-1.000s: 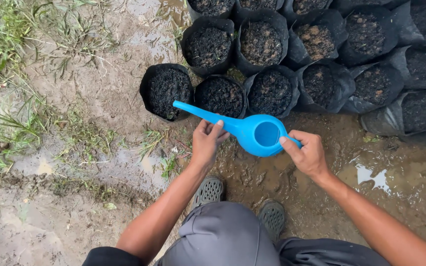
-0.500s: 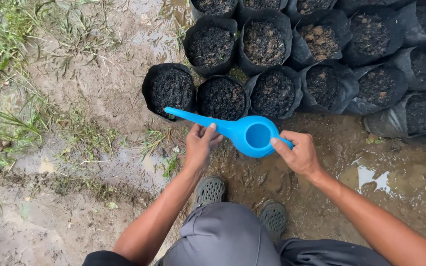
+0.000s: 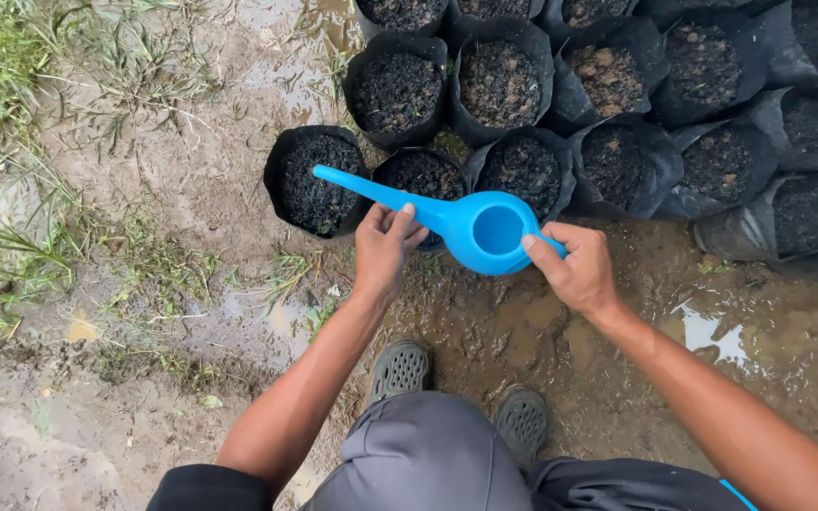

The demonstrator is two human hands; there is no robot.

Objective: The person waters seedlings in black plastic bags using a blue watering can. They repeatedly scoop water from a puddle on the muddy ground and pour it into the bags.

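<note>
A blue watering can (image 3: 485, 230) is held over the ground in front of me, its long spout (image 3: 362, 187) reaching left over a black grow bag full of dark soil (image 3: 312, 180). My right hand (image 3: 575, 270) grips the can's handle at its right side. My left hand (image 3: 385, 244) supports the can from below where the spout joins the body. Both arms reach forward from my crouched body.
Several more black soil-filled grow bags (image 3: 532, 95) stand packed in rows behind and to the right. The ground is wet mud with puddles (image 3: 707, 331). Grass (image 3: 11, 85) grows at the left. My grey clogs (image 3: 400, 369) rest on the mud below the can.
The can and both hands have shifted slightly left and down, bringing the spout tip further over the leftmost bag.
</note>
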